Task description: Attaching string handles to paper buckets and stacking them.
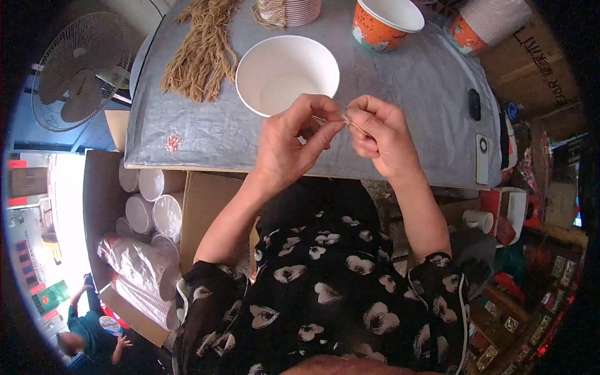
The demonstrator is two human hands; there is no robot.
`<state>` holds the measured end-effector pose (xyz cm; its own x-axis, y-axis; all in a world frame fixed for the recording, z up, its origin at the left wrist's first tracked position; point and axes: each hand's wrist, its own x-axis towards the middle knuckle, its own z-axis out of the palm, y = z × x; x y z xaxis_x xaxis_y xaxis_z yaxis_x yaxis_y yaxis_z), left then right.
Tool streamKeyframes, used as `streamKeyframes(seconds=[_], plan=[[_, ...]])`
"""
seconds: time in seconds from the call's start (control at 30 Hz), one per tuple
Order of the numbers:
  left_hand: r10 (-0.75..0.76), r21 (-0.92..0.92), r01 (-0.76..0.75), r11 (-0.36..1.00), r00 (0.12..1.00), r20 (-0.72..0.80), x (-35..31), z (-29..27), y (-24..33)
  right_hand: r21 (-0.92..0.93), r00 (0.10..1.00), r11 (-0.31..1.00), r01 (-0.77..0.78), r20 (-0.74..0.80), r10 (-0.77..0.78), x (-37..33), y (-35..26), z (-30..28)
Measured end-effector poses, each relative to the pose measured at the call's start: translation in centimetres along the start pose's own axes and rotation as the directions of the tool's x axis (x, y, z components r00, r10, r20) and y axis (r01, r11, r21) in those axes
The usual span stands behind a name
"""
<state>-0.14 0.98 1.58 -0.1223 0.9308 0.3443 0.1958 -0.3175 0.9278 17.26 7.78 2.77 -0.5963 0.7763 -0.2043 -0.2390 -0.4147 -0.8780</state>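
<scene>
In front of my body, both hands are raised over the table's near edge with their fingertips almost touching. A short piece of tan string (347,119) runs between them. My left hand (297,137) pinches one part of it between thumb and forefinger. My right hand (384,134) grips it too, with the other fingers curled in. Just beyond my left hand stands a large white paper bucket (284,72), its inside bare. Farther left lies a bundle of tan strings (203,53). How the string is looped between the fingertips is too small to tell.
On the grey-covered table (212,137) stand a stack of buckets with string (290,12), orange printed buckets (381,28), a phone (482,159) and small red-white bits (173,143). A carton of wrapped buckets (140,250), a fan (81,81) and a seated person (90,331) are left.
</scene>
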Motion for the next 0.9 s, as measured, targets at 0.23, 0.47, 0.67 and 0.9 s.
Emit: streamKeyframes(seconds=[0.23, 0.47, 0.67, 0.9], plan=[[0.183, 0.199, -0.176, 0.964, 0.983, -0.018, -0.1, -0.2, -0.7, 0.002, 0.999, 1.000, -0.028, 0.018, 0.028, 0.1, 0.2, 0.2], [-0.028, 0.084, 0.031, 0.996, 0.999, -0.031, -0.3, -0.6, -0.5, -0.099, 0.999, 0.994, -0.037, 0.027, 0.040, 0.3, -0.5, 0.2], [-0.314, -0.278, 0.332, 0.901, 0.943, 0.109, 0.5, -1.7, 0.4, -0.371, 0.958, 0.890, 0.267, 0.003, -0.286, -0.8, -0.8, -0.1], [-0.359, -0.371, 0.389, 0.843, 0.921, 0.149, 0.8, -1.6, 0.0, -0.720, 0.820, 0.497, 0.484, 0.177, -0.544, -1.2, 0.5, 0.3]])
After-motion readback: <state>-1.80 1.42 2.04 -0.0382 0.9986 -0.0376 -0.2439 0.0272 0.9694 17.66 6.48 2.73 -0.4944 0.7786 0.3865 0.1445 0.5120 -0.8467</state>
